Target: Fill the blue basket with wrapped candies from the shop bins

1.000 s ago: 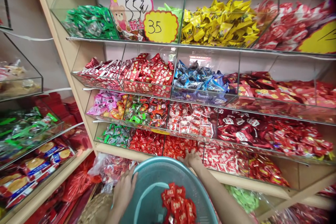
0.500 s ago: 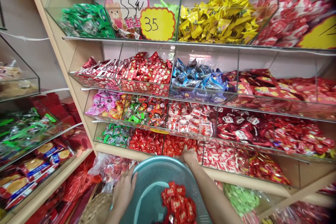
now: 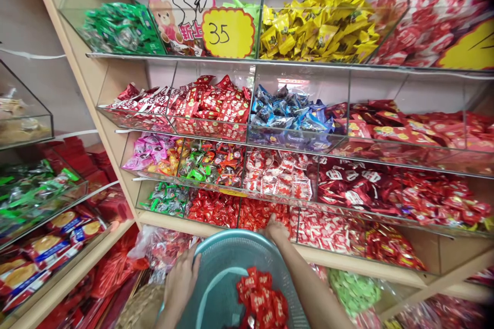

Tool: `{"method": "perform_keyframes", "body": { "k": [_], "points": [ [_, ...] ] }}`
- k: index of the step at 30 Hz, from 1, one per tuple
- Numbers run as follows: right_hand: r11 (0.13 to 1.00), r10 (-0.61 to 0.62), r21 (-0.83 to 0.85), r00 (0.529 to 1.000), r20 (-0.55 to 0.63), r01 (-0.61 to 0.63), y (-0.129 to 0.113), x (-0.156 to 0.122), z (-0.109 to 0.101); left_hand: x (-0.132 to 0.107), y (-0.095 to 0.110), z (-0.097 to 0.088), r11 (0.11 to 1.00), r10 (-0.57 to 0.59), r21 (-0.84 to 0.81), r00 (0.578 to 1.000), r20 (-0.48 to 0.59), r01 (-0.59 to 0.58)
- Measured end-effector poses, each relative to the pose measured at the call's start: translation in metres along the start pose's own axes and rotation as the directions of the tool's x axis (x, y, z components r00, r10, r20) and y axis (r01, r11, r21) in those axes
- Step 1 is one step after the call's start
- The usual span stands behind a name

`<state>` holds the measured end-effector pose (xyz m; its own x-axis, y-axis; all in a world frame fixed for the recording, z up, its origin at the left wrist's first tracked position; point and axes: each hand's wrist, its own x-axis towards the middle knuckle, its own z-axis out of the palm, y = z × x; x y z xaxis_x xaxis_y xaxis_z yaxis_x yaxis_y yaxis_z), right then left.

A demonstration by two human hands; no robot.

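Fingers [image 3: 272, 224] curled into the red candies [image 3: 258, 214]

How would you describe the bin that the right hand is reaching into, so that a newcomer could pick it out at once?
From the pale wooden shelf of clear bins, drop to the lowest row, above the round teal basket. The right hand dips into the shiny red-wrapped sweets there, the bin with white-and-red packets directly to its right.

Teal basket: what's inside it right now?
A heap of red-wrapped sweets; the basket floor beneath is covered, and the heap's near edge runs out of view.
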<state>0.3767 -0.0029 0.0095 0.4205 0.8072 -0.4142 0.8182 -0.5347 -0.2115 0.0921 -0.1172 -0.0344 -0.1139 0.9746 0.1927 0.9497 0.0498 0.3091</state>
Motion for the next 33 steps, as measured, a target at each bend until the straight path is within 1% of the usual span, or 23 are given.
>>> {"method": "perform_keyframes", "body": {
  "k": [3,6,10,13,17,21,23,26,29,31,33],
  "points": [
    [0.999,-0.040,0.000,0.998,-0.052,0.040,0.002,0.003,0.004,-0.001,0.002,-0.003,1.000,0.006,-0.001,1.000,0.001,-0.006],
    [0.994,-0.110,-0.002,0.989,-0.098,0.110,0.007,0.003,0.006,-0.001,0.003,-0.004,1.000,0.005,0.007,1.000,0.005,-0.005],
    [0.976,-0.214,0.003,0.962,-0.169,0.218,0.017,-0.001,0.005,-0.002,0.002,-0.002,1.000,0.002,0.008,1.000,0.004,-0.002],
    [0.962,-0.258,0.035,0.942,-0.216,0.272,0.024,-0.003,0.000,-0.002,0.001,-0.001,1.000,0.005,-0.006,1.000,-0.012,-0.005],
    [0.942,-0.263,0.137,0.927,-0.269,0.307,0.030,0.001,-0.010,-0.002,0.000,0.001,1.000,0.004,-0.015,1.000,-0.023,-0.004],
    [0.892,-0.203,0.332,0.929,-0.309,0.306,0.033,0.011,-0.022,-0.001,-0.002,0.003,1.000,0.014,-0.011,0.999,-0.032,-0.014],
    [0.831,-0.169,0.465,0.935,-0.311,0.305,0.032,0.013,-0.026,-0.001,-0.002,0.004,1.000,0.017,-0.004,0.999,-0.028,-0.017],
    [0.678,-0.149,0.670,0.949,-0.279,0.303,0.031,0.009,-0.029,-0.002,-0.002,0.003,1.000,0.022,0.007,1.000,-0.022,-0.022],
    [0.496,-0.179,0.813,0.952,-0.250,0.307,0.030,-0.001,-0.028,-0.002,-0.002,0.003,1.000,0.028,0.010,0.999,-0.024,-0.028],
    [0.405,-0.212,0.863,0.949,-0.232,0.302,0.032,-0.010,-0.026,-0.002,-0.002,0.003,0.999,0.031,0.009,0.999,-0.023,-0.031],
    [0.312,-0.267,0.911,0.945,-0.190,0.271,0.035,-0.021,-0.023,-0.002,-0.003,0.003,0.999,0.033,0.009,0.999,-0.023,-0.032]
  ]
}}
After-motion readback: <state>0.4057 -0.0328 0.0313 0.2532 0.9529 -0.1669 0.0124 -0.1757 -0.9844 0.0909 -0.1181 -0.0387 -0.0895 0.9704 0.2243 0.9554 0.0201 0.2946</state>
